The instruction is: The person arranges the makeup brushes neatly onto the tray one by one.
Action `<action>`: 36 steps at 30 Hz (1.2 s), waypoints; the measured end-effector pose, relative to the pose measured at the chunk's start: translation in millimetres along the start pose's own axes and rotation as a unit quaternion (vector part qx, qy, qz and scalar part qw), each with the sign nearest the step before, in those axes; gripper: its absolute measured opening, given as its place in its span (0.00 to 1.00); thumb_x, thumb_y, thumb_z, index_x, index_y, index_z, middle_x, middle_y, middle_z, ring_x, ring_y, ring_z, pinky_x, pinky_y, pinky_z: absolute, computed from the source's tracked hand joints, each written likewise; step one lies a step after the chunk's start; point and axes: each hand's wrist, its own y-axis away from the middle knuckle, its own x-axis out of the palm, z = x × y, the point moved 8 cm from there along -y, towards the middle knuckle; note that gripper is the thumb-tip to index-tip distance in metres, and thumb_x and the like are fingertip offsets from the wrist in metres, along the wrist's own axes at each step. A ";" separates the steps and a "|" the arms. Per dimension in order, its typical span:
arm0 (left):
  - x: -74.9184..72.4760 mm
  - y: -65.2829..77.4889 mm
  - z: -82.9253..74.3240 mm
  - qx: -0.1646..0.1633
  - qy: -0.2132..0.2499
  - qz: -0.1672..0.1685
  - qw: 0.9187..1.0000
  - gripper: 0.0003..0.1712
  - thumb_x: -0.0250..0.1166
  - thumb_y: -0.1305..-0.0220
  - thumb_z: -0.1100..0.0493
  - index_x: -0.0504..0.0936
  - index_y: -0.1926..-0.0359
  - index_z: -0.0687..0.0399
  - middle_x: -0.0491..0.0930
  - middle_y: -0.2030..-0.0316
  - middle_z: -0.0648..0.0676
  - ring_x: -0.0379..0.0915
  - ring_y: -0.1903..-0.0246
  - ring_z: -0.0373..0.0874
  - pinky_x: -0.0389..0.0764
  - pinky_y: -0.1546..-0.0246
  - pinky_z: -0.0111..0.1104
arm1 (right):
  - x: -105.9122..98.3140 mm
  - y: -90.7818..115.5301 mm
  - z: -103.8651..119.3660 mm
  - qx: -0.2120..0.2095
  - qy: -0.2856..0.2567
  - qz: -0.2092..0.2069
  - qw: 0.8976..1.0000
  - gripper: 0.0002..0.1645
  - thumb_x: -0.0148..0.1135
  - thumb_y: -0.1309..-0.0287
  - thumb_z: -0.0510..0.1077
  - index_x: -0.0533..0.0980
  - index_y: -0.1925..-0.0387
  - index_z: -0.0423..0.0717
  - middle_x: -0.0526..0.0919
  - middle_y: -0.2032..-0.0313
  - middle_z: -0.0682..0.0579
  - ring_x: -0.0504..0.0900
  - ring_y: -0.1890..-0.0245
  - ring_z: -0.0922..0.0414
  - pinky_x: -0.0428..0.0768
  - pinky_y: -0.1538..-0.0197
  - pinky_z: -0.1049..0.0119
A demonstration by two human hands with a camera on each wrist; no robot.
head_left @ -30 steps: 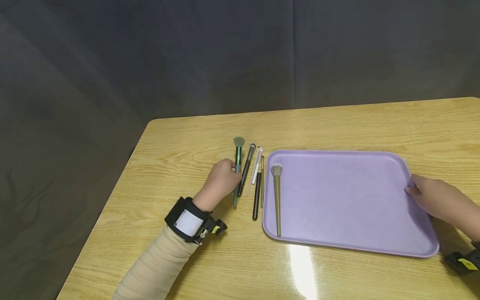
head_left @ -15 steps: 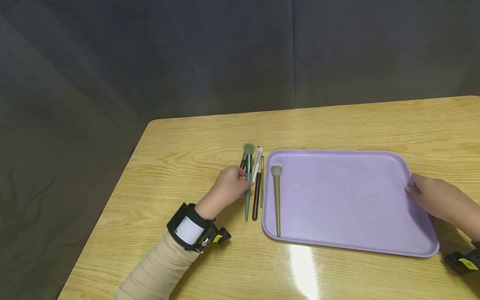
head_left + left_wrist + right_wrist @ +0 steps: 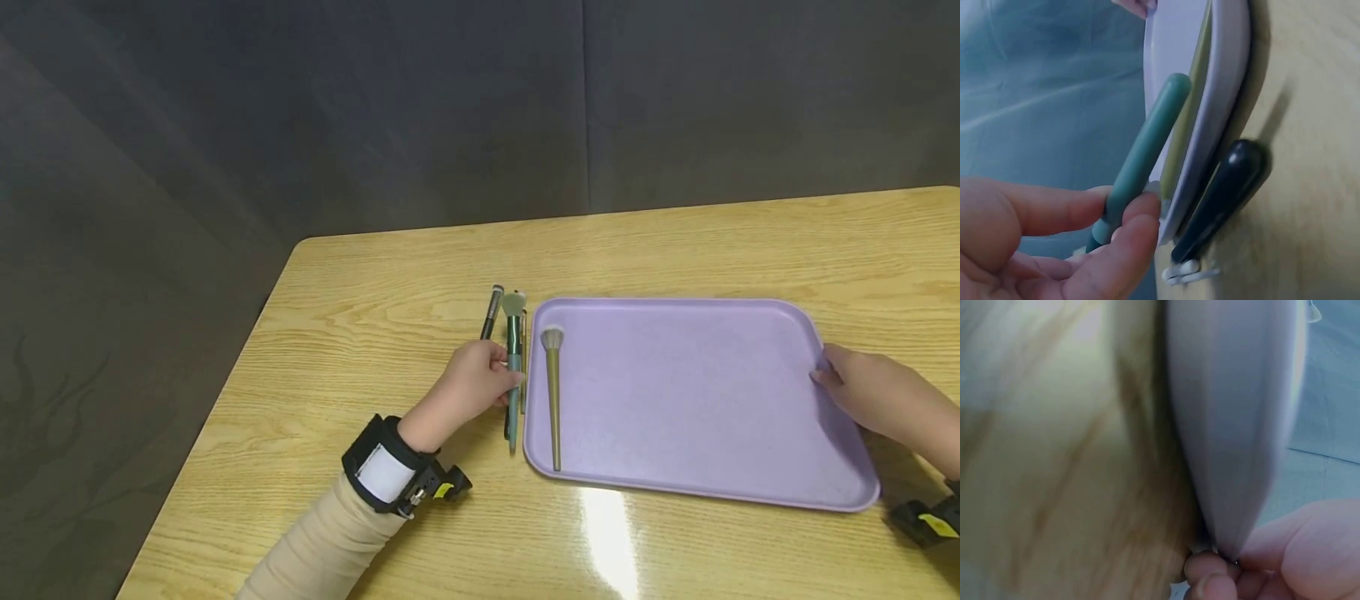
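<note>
The green brush (image 3: pixel 513 335) is near the middle of the head view, just left of the tray (image 3: pixel 712 400), with its fuzzy end up. The left hand (image 3: pixel 476 382) pinches it between thumb and fingers. I cannot tell how high it is off the table (image 3: pixel 375 333). In the left wrist view its fuzzy end is hidden. It covers most of a pale brush (image 3: pixel 522 296), so only a bit of the tip peeks out. The low part of the dark brush (image 3: pixel 491 312) is behind the hand, and a black brush (image 3: pixel 1222 200) is mostly covered in the head view. A thin gold brush (image 3: pixel 523 367) lies by the tray's left edge. A tan brush (image 3: pixel 553 392) lies in the left side of the tray. The left arm slants up from the bottom, in a sleeve (image 3: pixel 322 542). The right hand (image 3: pixel 877 396) holds the tray's right edge, thumb on top and fingers bent below; its arm is cut off at the right. Dark cloth (image 3: pixel 450 108) fills the top.
</note>
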 end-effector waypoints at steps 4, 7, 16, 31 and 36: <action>8.4 -0.3 -1.3 0.003 0.012 0.013 1.000 0.11 0.61 0.43 0.67 0.71 0.61 0.70 0.71 0.78 0.54 0.73 0.80 0.42 0.78 0.78 0.31 | -0.2 1.0 1.2 -0.003 -0.002 0.001 1.000 0.15 0.47 0.41 0.34 0.63 0.66 0.18 0.72 0.82 0.41 0.72 0.79 0.48 0.73 0.76 0.53; 13.9 0.3 -1.9 0.002 0.031 0.021 0.999 0.11 0.61 0.43 0.68 0.71 0.61 0.72 0.72 0.78 0.55 0.73 0.81 0.43 0.79 0.77 0.32 | -0.5 1.3 3.2 -0.007 -0.005 0.001 1.000 0.13 0.47 0.41 0.34 0.63 0.68 0.20 0.70 0.83 0.45 0.70 0.80 0.50 0.72 0.77 0.55; 27.9 3.6 -4.3 0.005 0.070 0.052 0.996 0.11 0.62 0.45 0.69 0.72 0.63 0.73 0.75 0.77 0.58 0.74 0.81 0.45 0.80 0.76 0.33 | -0.7 1.1 5.7 -0.008 -0.006 0.002 1.000 0.11 0.46 0.40 0.34 0.63 0.70 0.23 0.67 0.83 0.47 0.68 0.80 0.51 0.71 0.77 0.57; 47.9 2.3 -11.9 0.005 0.037 0.052 0.998 0.11 0.64 0.46 0.67 0.73 0.63 0.71 0.74 0.84 0.55 0.71 0.86 0.43 0.77 0.83 0.31 | 0.9 0.3 3.6 0.002 0.000 0.008 1.000 0.13 0.46 0.40 0.34 0.63 0.68 0.21 0.68 0.83 0.47 0.69 0.80 0.50 0.71 0.77 0.55; 55.3 0.9 -14.8 0.002 0.032 0.057 0.998 0.11 0.64 0.45 0.67 0.74 0.63 0.70 0.74 0.84 0.55 0.71 0.87 0.42 0.76 0.84 0.31 | 2.6 -1.0 1.7 0.010 0.002 0.020 1.000 0.16 0.46 0.40 0.34 0.61 0.63 0.17 0.71 0.81 0.43 0.71 0.79 0.49 0.73 0.75 0.55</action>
